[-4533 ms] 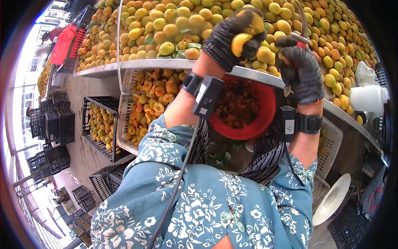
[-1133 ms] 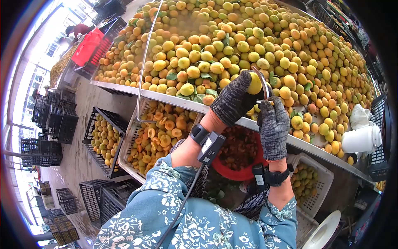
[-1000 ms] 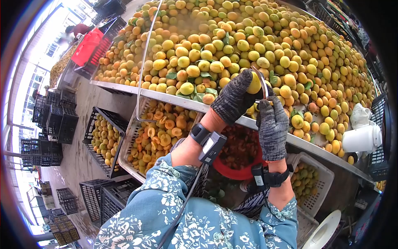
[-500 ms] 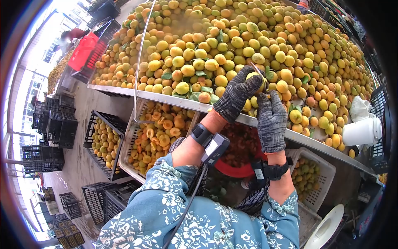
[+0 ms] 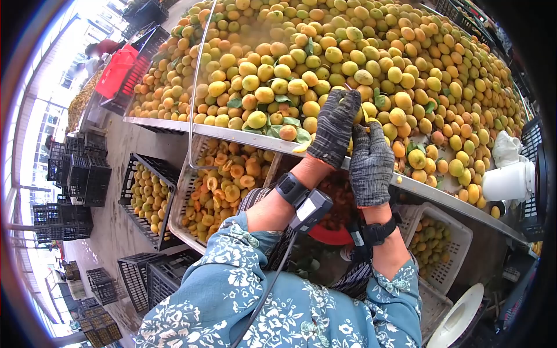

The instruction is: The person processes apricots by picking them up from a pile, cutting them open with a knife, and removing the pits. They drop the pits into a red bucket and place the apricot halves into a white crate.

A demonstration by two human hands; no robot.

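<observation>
Both hands wear dark grey knitted gloves and meet over the front edge of the big heap of yellow-orange fruit (image 5: 261, 69). My left hand (image 5: 337, 124) is closed, with the thin tip of a tool showing above its fingers. A yellow fruit (image 5: 368, 111) shows between the two hands, partly hidden. Just to the right, my right hand (image 5: 371, 165) is closed with its fingertips at the underside of that fruit. Below the hands, a red basin (image 5: 331, 235) holds dark reddish pieces, mostly covered by my arms.
A metal table edge (image 5: 249, 140) runs below the heap. Halved fruit fills a crate (image 5: 173, 223) on the left; a black crate (image 5: 172, 191) holds whole fruit. At right are a white bucket (image 5: 510, 181) and a pale crate (image 5: 464, 249). Another person (image 5: 104, 47) is far left.
My left hand has turned more upright, and my right hand has moved slightly left and down. The fruit between them is now more covered. A yellow piece now shows at the table edge beside my left hand.
</observation>
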